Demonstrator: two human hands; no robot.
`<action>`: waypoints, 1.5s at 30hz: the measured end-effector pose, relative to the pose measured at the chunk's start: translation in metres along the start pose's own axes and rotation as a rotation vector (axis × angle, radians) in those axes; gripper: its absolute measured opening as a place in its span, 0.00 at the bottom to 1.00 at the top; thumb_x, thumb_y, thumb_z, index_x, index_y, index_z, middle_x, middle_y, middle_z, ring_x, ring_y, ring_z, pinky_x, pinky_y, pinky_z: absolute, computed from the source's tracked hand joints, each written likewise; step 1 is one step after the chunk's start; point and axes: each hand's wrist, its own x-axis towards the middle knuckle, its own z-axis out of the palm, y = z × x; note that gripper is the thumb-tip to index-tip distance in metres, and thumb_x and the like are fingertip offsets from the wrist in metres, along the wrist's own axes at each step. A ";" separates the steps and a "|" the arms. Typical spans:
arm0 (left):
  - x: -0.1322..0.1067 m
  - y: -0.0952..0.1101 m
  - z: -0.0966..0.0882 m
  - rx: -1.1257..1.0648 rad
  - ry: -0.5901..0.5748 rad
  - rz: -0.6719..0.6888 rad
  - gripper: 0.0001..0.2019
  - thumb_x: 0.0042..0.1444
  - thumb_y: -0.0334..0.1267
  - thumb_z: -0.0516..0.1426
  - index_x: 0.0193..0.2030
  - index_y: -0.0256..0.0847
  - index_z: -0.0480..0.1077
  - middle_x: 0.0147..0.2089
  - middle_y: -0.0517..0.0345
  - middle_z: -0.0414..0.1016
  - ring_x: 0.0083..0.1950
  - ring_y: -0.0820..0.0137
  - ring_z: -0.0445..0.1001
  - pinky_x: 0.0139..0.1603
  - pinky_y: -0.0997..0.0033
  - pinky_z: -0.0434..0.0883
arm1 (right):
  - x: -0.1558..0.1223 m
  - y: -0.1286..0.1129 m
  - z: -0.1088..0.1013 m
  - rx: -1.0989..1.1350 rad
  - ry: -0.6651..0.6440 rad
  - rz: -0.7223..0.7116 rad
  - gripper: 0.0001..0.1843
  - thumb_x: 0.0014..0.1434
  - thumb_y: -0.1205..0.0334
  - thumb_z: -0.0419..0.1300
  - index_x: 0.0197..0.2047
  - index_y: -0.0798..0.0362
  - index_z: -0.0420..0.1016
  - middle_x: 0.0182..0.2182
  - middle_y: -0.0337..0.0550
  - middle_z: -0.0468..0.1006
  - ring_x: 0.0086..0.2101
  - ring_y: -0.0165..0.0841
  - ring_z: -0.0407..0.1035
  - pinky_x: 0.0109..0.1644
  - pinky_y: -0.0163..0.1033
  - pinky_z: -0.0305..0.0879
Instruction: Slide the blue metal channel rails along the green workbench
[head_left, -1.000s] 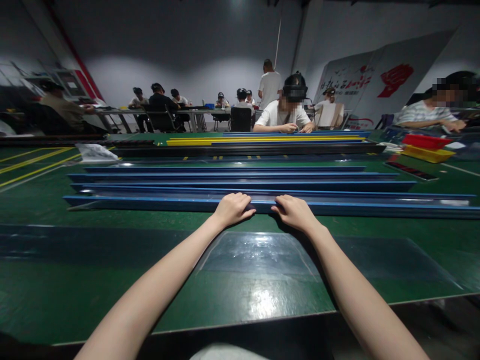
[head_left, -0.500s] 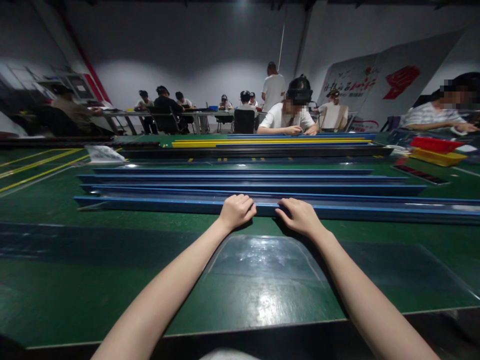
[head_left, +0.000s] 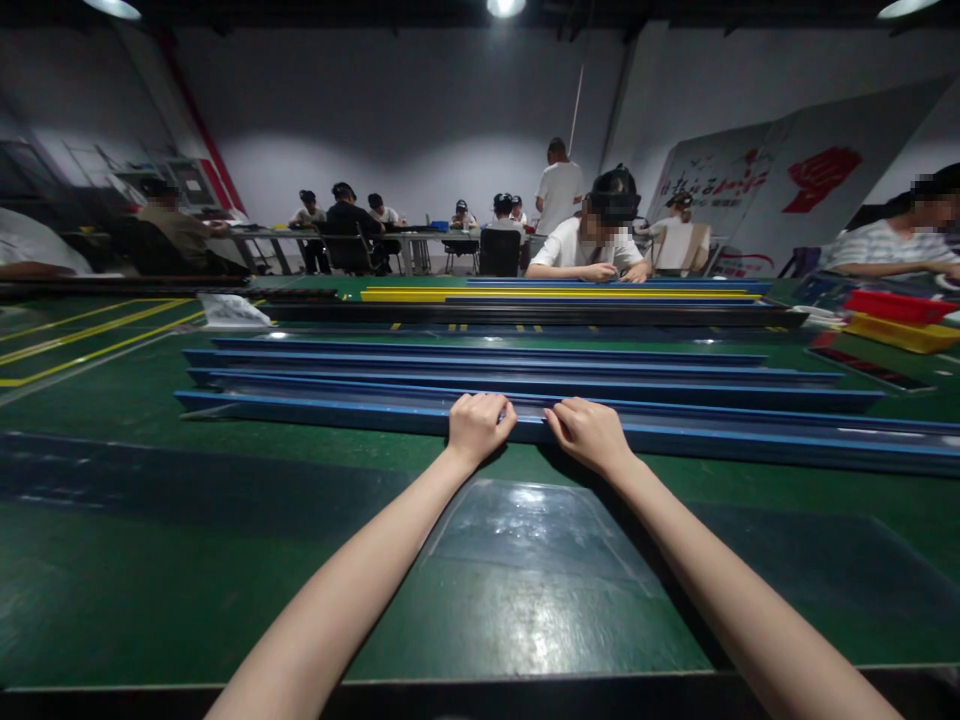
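Long blue channel-shaped rails lie side by side across the green table. Over the nearest blue rail (head_left: 360, 412), my left hand (head_left: 480, 425) rests with its fingers curled and thumb pressed in. A short gap to the right, my right hand (head_left: 589, 430) bends over the same rail, its fingers drawn together toward the thumb. Both hands touch or hover just above the rail's near wall. What sits between the fingertips, if anything, is hidden. Under my forearms a clear plastic sheet (head_left: 525, 520) lies flat on the table.
Beyond the rails lie a black rail (head_left: 525, 316) and a yellow rail (head_left: 562, 295). A plastic bag (head_left: 236, 311) lies left; red (head_left: 900, 306) and yellow (head_left: 900, 330) trays and a dark flat phone-like object (head_left: 870, 368) lie right. A co-worker (head_left: 592, 240) sits opposite.
The view has tilted up slightly and shifted left. My right hand's fingers have drawn closer together, and its forefinger and thumb have closed up. The rails look unmoved on the table.
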 end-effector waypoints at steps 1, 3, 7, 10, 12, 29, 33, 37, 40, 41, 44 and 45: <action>0.000 0.000 0.000 0.002 0.002 -0.020 0.12 0.55 0.34 0.49 0.22 0.39 0.66 0.22 0.61 0.71 0.26 0.73 0.67 0.30 0.70 0.55 | 0.003 -0.001 0.001 -0.007 -0.001 -0.002 0.23 0.62 0.58 0.43 0.22 0.55 0.71 0.22 0.43 0.73 0.25 0.28 0.62 0.28 0.36 0.44; 0.000 -0.001 0.001 0.017 -0.001 -0.058 0.13 0.55 0.34 0.49 0.22 0.39 0.66 0.21 0.60 0.71 0.26 0.73 0.68 0.30 0.70 0.55 | 0.007 -0.004 0.003 -0.021 0.002 0.004 0.24 0.62 0.58 0.43 0.22 0.55 0.72 0.21 0.44 0.73 0.24 0.28 0.62 0.27 0.37 0.42; -0.001 -0.002 0.002 0.036 -0.017 -0.111 0.11 0.51 0.33 0.50 0.21 0.40 0.67 0.21 0.60 0.72 0.26 0.72 0.69 0.31 0.69 0.55 | 0.013 -0.011 0.007 -0.034 0.034 0.044 0.24 0.61 0.58 0.43 0.22 0.56 0.73 0.20 0.45 0.73 0.24 0.28 0.62 0.26 0.37 0.41; -0.002 -0.003 0.002 0.027 -0.050 -0.125 0.09 0.48 0.31 0.50 0.20 0.40 0.67 0.20 0.59 0.72 0.26 0.71 0.69 0.30 0.69 0.55 | 0.014 -0.015 0.013 -0.038 0.058 0.115 0.23 0.60 0.59 0.44 0.21 0.56 0.73 0.20 0.46 0.73 0.24 0.29 0.63 0.25 0.36 0.41; -0.002 -0.003 0.002 0.031 -0.074 -0.132 0.09 0.46 0.31 0.50 0.19 0.40 0.67 0.20 0.58 0.72 0.25 0.70 0.69 0.29 0.69 0.55 | 0.014 -0.016 0.017 -0.040 0.071 0.162 0.23 0.59 0.59 0.44 0.21 0.56 0.73 0.21 0.46 0.74 0.23 0.28 0.63 0.24 0.36 0.40; 0.000 -0.003 -0.003 0.085 -0.155 0.067 0.11 0.49 0.34 0.50 0.18 0.39 0.67 0.19 0.56 0.70 0.25 0.70 0.68 0.29 0.68 0.56 | 0.010 -0.010 0.028 -0.054 0.285 0.146 0.21 0.56 0.62 0.46 0.16 0.56 0.70 0.16 0.44 0.69 0.19 0.27 0.58 0.24 0.35 0.42; 0.004 -0.006 -0.007 0.075 -0.224 0.087 0.13 0.51 0.36 0.49 0.19 0.39 0.67 0.19 0.56 0.70 0.24 0.70 0.67 0.28 0.69 0.55 | 0.011 -0.010 0.027 -0.052 0.259 0.150 0.22 0.57 0.63 0.45 0.16 0.56 0.71 0.16 0.45 0.70 0.20 0.27 0.58 0.24 0.35 0.42; 0.004 -0.008 -0.014 0.073 -0.268 0.122 0.14 0.54 0.36 0.48 0.21 0.39 0.67 0.21 0.56 0.71 0.25 0.71 0.68 0.28 0.69 0.55 | 0.011 -0.008 0.026 -0.035 0.226 0.162 0.22 0.56 0.63 0.45 0.16 0.56 0.71 0.16 0.46 0.69 0.20 0.28 0.59 0.24 0.36 0.43; 0.001 -0.009 -0.019 0.076 -0.284 0.137 0.13 0.56 0.38 0.48 0.23 0.39 0.67 0.23 0.56 0.71 0.27 0.70 0.68 0.29 0.69 0.55 | 0.010 -0.005 0.026 -0.038 0.216 0.167 0.22 0.56 0.62 0.45 0.16 0.56 0.71 0.16 0.46 0.69 0.20 0.28 0.59 0.24 0.36 0.42; 0.000 -0.010 -0.020 0.077 -0.285 0.133 0.13 0.56 0.39 0.48 0.24 0.39 0.67 0.24 0.56 0.71 0.28 0.70 0.68 0.29 0.69 0.55 | 0.009 -0.004 0.026 -0.043 0.214 0.172 0.22 0.56 0.62 0.45 0.16 0.56 0.71 0.16 0.46 0.69 0.19 0.28 0.59 0.24 0.36 0.42; -0.003 -0.011 -0.022 0.077 -0.290 0.127 0.13 0.57 0.41 0.48 0.26 0.39 0.67 0.25 0.56 0.71 0.29 0.70 0.67 0.29 0.69 0.55 | 0.005 0.000 0.025 -0.061 0.215 0.192 0.22 0.56 0.62 0.45 0.16 0.56 0.70 0.16 0.46 0.70 0.19 0.28 0.59 0.23 0.36 0.41; -0.004 -0.012 -0.022 0.073 -0.293 0.134 0.13 0.57 0.42 0.48 0.27 0.38 0.67 0.26 0.56 0.71 0.29 0.70 0.67 0.30 0.69 0.55 | 0.004 0.002 0.024 -0.068 0.217 0.198 0.22 0.56 0.62 0.45 0.16 0.56 0.70 0.16 0.45 0.70 0.19 0.28 0.59 0.23 0.35 0.41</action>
